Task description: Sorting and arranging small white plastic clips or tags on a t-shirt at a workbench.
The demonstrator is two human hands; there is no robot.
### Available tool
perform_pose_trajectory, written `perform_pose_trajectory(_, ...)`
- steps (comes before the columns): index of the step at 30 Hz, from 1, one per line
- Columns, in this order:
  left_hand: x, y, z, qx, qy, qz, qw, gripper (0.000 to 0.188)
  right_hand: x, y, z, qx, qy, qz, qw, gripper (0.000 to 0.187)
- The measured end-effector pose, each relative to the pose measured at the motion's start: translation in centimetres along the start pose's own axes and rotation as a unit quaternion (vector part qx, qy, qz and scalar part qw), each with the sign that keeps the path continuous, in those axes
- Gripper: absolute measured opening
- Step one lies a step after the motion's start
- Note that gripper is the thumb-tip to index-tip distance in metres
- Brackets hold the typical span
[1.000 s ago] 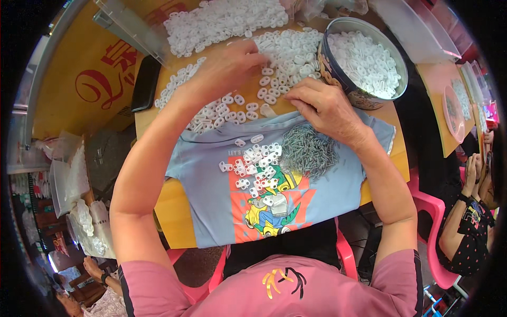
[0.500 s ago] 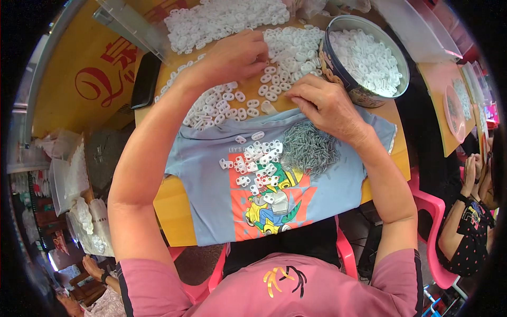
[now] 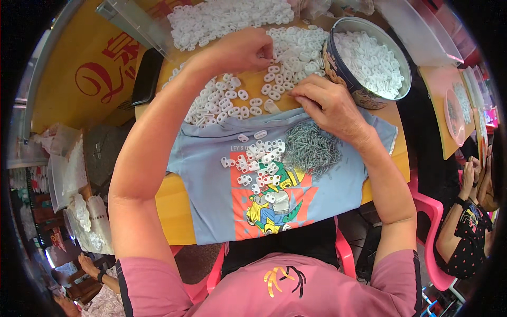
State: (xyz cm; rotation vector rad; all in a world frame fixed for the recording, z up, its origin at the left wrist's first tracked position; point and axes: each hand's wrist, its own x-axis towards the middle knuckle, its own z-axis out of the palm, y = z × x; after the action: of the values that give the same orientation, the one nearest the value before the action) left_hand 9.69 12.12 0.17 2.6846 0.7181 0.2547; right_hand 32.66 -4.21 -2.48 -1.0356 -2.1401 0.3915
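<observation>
My left hand is at the near edge of the far heap of white oval two-hole plastic pieces. Its fingers are curled in, and whatever they hold is hidden. My right hand is poised beside the loose white pieces, just past the edge of a blue printed T-shirt. Thumb and fingers are drawn together there, with the tips too small to read. Below that hand, a pile of grey screws lies on the shirt. Left of the screws is a cluster of small white two-hole parts.
A round tub full of white pieces stands at the right rear. More white pieces form a heap at the back, beside a black phone-like case. A pink chair and other people's arms are at the right.
My left hand has shifted slightly up and right, its fingers curling in more. My right hand stays nearly in place. The view has moved a little.
</observation>
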Motion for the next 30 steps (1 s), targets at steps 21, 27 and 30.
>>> perform_pose_trajectory(21, -7.9, 7.4, 1.1, -0.025, 0.094, 0.109, 0.989, 0.026, 0.1, -0.1, 0.3, 0.098, 0.120, 0.090, 0.984, 0.018)
perform_pose_trajectory(27, -8.7, 5.0, 0.5, 0.058, 0.076, 0.140, 0.986, 0.042, 0.0, -0.1, 0.1, 0.089, 0.116, 0.084, 0.986, 0.019)
perform_pose_trajectory(30, -9.1, 5.1, 0.4, 0.050, 0.066, 0.118, 0.990, 0.043, 0.1, 0.0, 0.1, 0.082, 0.112, 0.080, 0.987, 0.019)
